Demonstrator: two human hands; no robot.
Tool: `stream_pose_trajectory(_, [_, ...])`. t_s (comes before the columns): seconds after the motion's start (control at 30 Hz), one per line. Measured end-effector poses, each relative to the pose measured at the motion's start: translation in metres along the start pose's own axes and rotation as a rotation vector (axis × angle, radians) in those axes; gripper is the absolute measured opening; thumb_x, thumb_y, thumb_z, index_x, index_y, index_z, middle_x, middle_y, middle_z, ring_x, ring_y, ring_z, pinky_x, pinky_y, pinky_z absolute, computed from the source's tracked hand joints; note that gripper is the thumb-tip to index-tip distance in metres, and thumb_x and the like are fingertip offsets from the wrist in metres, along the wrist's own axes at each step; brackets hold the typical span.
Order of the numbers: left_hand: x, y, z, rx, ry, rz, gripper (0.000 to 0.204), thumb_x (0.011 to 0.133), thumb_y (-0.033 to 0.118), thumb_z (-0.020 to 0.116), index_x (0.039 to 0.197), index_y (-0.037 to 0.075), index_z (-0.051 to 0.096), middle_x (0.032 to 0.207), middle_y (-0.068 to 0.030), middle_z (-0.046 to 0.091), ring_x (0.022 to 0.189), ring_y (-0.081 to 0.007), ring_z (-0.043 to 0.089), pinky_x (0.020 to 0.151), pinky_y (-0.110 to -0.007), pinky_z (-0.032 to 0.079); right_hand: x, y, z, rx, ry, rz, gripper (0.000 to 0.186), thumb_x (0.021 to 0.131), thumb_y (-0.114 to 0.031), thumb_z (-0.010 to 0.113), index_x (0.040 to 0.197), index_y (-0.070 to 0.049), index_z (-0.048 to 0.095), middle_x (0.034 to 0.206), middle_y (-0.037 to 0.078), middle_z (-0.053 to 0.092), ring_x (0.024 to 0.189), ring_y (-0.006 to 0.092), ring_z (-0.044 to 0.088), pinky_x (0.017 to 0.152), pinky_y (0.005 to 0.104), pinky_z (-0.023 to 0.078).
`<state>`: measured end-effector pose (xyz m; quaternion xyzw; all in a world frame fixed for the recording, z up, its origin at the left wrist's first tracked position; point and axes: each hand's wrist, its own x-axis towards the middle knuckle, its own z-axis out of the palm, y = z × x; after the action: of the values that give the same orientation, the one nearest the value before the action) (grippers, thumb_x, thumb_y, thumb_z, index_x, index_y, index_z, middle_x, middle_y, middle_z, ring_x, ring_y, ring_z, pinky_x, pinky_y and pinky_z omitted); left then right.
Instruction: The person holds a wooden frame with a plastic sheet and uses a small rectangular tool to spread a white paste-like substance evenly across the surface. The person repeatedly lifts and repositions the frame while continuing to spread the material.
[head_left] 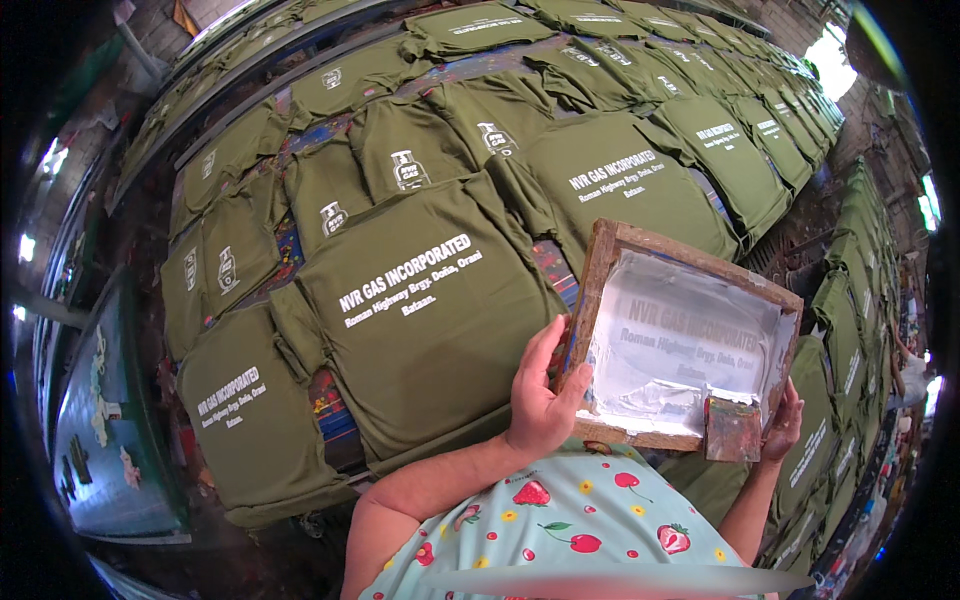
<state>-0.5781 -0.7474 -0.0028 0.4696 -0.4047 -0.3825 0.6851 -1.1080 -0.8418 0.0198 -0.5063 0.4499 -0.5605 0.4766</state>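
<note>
A wooden-framed printing screen, its mesh smeared with white ink and showing faint lettering, is held tilted in front of my body. My left hand grips its left side, fingers along the frame. My right hand holds the right side near the lower corner. A paint-stained squeegee lies at the screen's lower right, overlapping the frame's edge. Just beyond the screen and to its left, olive green shirts lie flat, with white printed lettering.
Long printing boards, splattered with paint, carry rows of green shirts with white prints into the distance. More shirts line a row at the right, where another person's arm shows at the edge. A glossy panel stands at the left.
</note>
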Motion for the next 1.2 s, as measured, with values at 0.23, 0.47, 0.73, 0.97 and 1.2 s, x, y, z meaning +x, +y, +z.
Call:
stream_pose_trajectory(0.23, [0.066, -0.04, 0.095, 0.049, 0.038, 0.017, 0.059, 0.108, 0.013, 0.081, 0.159, -0.01, 0.061, 0.163, -0.0229, 0.06, 0.15, -0.0309, 0.06, 0.128, -0.041, 0.046, 0.092, 0.019, -0.071, 0.074, -0.009, 0.039, 0.083, 0.122, -0.058, 0.04, 0.169, 0.009, 0.049, 0.164, 0.026, 0.062, 0.153, 0.0367, 0.059, 0.132, 0.0514, 0.041])
stream_pose_trajectory(0.47, [0.152, -0.09, 0.245, 0.064, 0.048, -0.119, 0.06, 0.109, 0.014, 0.08, 0.164, -0.004, 0.061, 0.151, -0.019, 0.066, 0.132, -0.0239, 0.067, 0.112, -0.037, 0.056, 0.246, 0.054, -0.177, 0.219, -0.089, 0.091, 0.08, 0.123, -0.055, 0.039, 0.171, 0.008, 0.047, 0.167, 0.024, 0.06, 0.155, 0.0354, 0.056, 0.132, 0.0517, 0.04])
stream_pose_trajectory(0.73, [0.211, -0.098, 0.347, 0.134, 0.094, -0.133, 0.067, 0.109, 0.013, 0.079, 0.168, -0.004, 0.053, 0.147, -0.018, 0.066, 0.124, -0.0227, 0.071, 0.105, -0.037, 0.06, 0.381, 0.034, -0.229, 0.119, -0.102, 0.127, 0.082, 0.122, -0.057, 0.043, 0.169, 0.01, 0.048, 0.163, 0.024, 0.063, 0.15, 0.0349, 0.061, 0.129, 0.0507, 0.043])
stream_pose_trajectory(0.97, [0.231, -0.099, 0.336, 0.246, 0.154, -0.268, 0.08, 0.108, 0.022, 0.082, 0.172, -0.008, 0.043, 0.154, -0.0271, 0.068, 0.137, -0.0318, 0.07, 0.119, -0.041, 0.055, 0.441, 0.051, -0.188, 0.23, -0.245, 0.095, 0.079, 0.122, -0.054, 0.04, 0.165, 0.011, 0.052, 0.164, 0.025, 0.063, 0.15, 0.0345, 0.061, 0.13, 0.0496, 0.041])
stream_pose_trajectory(1.2, [0.197, -0.07, 0.262, 0.124, 0.493, -0.418, 0.069, 0.107, 0.0, 0.075, 0.17, -0.002, 0.047, 0.145, -0.0108, 0.069, 0.126, -0.0209, 0.069, 0.112, -0.038, 0.056, 0.527, 0.029, -0.039, 0.24, -0.559, 0.146, 0.074, 0.123, -0.053, 0.038, 0.164, 0.005, 0.058, 0.155, 0.023, 0.071, 0.143, 0.0321, 0.066, 0.128, 0.0476, 0.044])
